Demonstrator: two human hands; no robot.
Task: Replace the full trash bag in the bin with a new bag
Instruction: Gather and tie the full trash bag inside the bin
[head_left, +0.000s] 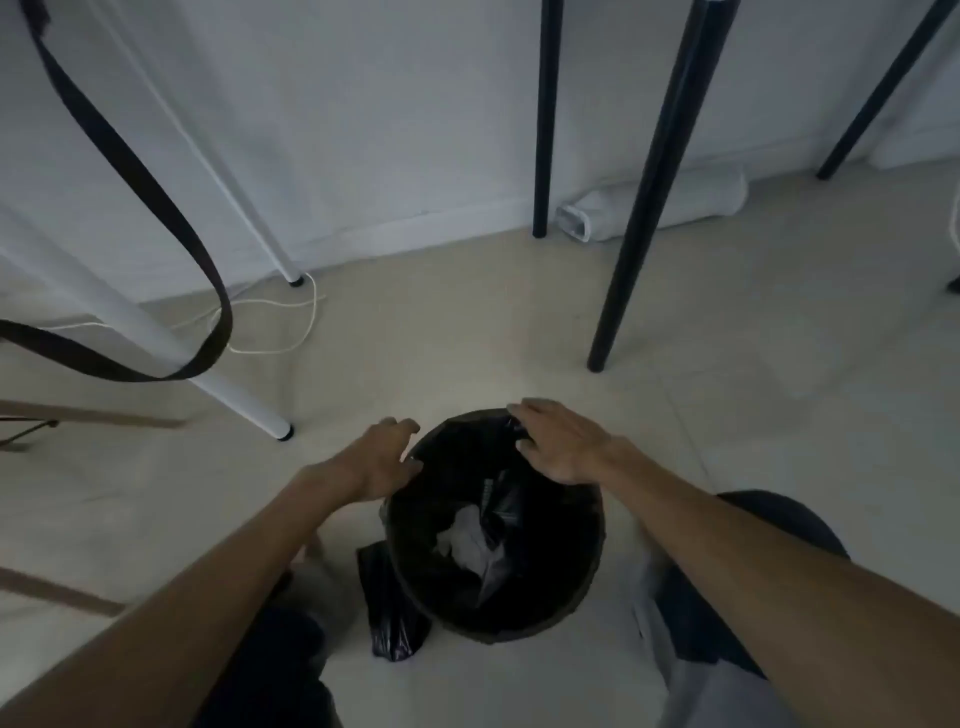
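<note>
Trash bag (519, 545), black, is seated inside a round dark bin (582, 603) on the tiled floor (441, 353), approx. centred between the person's knees. Pale crumpled waste is visible in its lower part. A folded black spare bag (389, 618) lies on the floor, touching or just beside the bin's left side.

Step in hand (judged): freeing the bag's top edge from the rim prior to lift-out.

Hand states:
- Left hand (382, 460): placed at the rim's far-left edge, fingers curled loosely. Whether plastic is pinched cannot be told.
- Right hand (558, 441): laid over the far-right rim, fingers bent down onto the bag's folded edge. A firm grip is not confirmed.

Next move reqs. (judged): the edge is to be peeled inward around the full rim, gathered, then raised straight up; the bin may need steadying.

Clearance: open floor is available ahead and to the right. A white table leg (234, 400) stands near on the left, a black leg (623, 270) farther ahead-right, well apart. A dark strap (156, 208) hangs at upper left, clear of the bin. A white cable (291, 332) lies near the wall.
</note>
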